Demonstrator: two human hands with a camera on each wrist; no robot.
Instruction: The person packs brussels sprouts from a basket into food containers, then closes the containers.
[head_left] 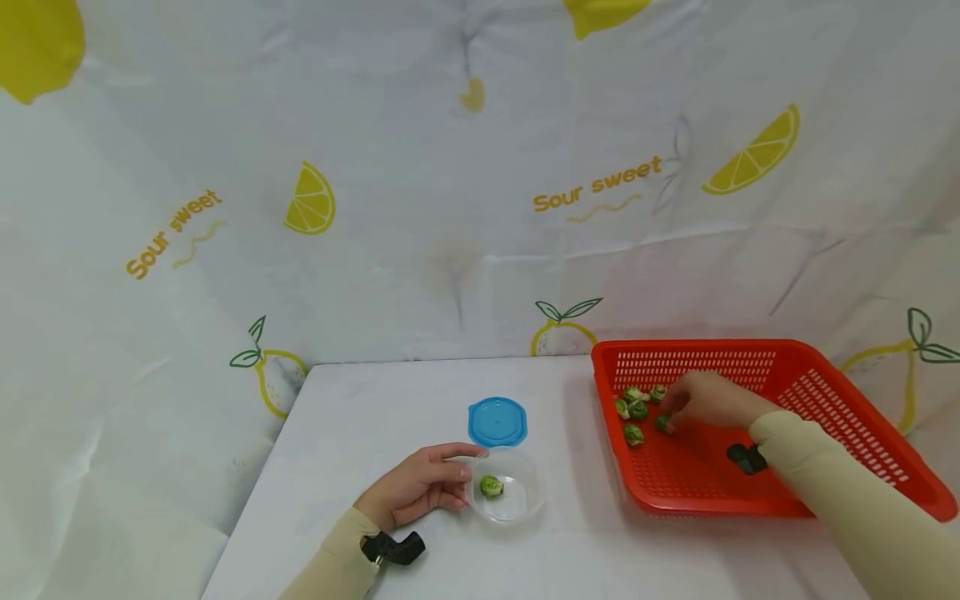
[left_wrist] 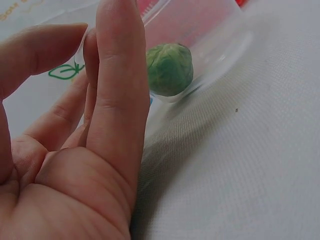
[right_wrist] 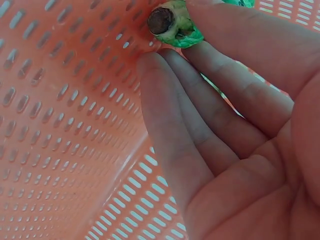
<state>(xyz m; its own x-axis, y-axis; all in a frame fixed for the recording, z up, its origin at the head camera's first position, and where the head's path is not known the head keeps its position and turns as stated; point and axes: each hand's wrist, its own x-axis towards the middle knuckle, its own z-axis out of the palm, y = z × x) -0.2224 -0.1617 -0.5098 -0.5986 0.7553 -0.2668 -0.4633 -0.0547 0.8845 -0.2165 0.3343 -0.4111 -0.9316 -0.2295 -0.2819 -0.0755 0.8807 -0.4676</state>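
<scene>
Sprout (head_left: 663, 424) pinched in my right fingers (head_left: 674, 402), two o'clock from the bowl (head_left: 519, 500), seems light, firm; best gripped round its sides. My left fingers (head_left: 454, 451) hold the bowl.

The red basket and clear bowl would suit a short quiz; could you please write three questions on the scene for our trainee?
1. True or false: the blue lid lies on the table, off the clear bowl.
2. What does the right hand pinch inside the red basket? A) the lid; B) a Brussels sprout; C) the bowl.
3. How many sprouts are in the bowl?

Key: 1. True. 2. B. 3. One.
</scene>
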